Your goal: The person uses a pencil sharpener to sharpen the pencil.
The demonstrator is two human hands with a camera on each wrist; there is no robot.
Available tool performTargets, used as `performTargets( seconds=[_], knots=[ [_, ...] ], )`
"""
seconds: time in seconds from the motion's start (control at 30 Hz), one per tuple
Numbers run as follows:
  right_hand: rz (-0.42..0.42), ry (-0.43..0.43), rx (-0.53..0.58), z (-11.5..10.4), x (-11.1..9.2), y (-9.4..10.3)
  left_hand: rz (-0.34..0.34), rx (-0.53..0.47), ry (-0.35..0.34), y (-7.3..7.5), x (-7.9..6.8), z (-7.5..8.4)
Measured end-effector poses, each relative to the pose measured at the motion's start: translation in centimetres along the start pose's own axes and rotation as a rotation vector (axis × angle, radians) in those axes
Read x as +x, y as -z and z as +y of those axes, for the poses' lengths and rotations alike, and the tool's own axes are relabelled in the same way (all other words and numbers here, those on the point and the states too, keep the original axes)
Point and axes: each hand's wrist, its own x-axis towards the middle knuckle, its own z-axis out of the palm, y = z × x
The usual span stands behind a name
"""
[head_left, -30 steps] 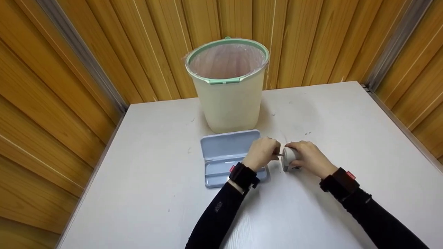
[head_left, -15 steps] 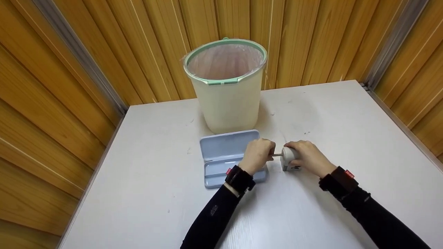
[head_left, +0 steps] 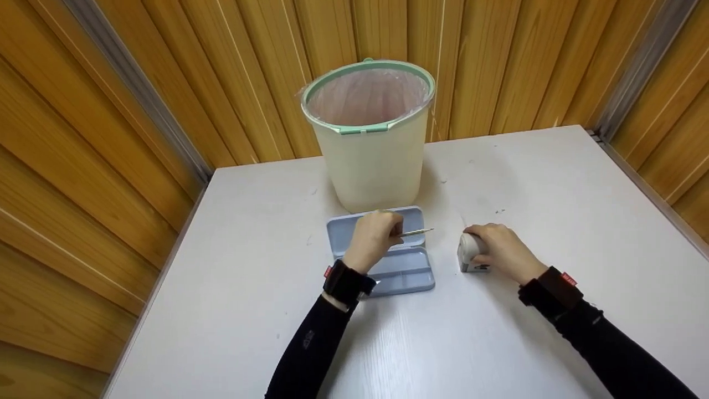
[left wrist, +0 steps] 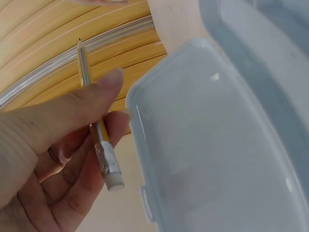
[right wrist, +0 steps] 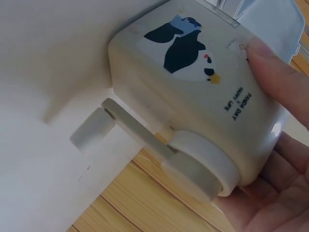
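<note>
My left hand (head_left: 374, 238) pinches a sharpened pencil (left wrist: 85, 65) between thumb and fingers, above the opened pencil case. In the left wrist view its dark tip points away and a white eraser in a silver band is at the near end. My right hand (head_left: 504, 250) grips a white hand-crank pencil sharpener (head_left: 469, 249) standing on the table, right of the case. A panda picture and a crank handle (right wrist: 140, 130) show on it in the right wrist view. The light blue pencil case (head_left: 402, 270) lies with its lid (left wrist: 207, 140) back, partly hidden by my left hand.
A cream bin (head_left: 376, 166) with a green rim and clear liner stands just behind the pencil case. The white table (head_left: 266, 249) meets wood-panelled walls (head_left: 266, 83) at the back and sides. Small dark specks lie on the tabletop.
My left hand has drawn the pencil out of the sharpener and moved left, over the pencil case; the pencil's tip now shows. My right hand stays on the sharpener.
</note>
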Motion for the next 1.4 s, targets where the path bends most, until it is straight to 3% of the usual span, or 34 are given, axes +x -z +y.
performTargets(
  seconds=[0.33, 0.6, 0.83, 1.03, 1.2, 1.4],
  knots=[
    [-0.011, -0.017, -0.014, 0.0, 0.0, -0.2, 0.091, -0.220, 0.040, 1.9, -1.0, -1.1],
    [0.011, -0.007, -0.012, 0.0, -0.1, -0.3, 0.129, -0.345, 0.029, 2.1, -1.2, -1.8],
    [0.031, 0.006, -0.011, 0.0, -0.1, -0.3, 0.104, -0.475, 0.039, 2.3, -1.1, -2.5],
    [0.020, 0.002, -0.007, -0.1, -0.2, -0.3, 0.075, -0.517, 0.054, 2.7, -1.2, -3.1],
    [0.006, -0.014, 0.001, -0.1, -0.1, -0.3, 0.033, -0.513, 0.069, 2.8, -1.9, -4.1],
    [0.004, -0.012, -0.003, 0.0, -0.1, -0.3, -0.052, -0.434, 0.082, 1.9, -3.1, -5.5]
  ],
)
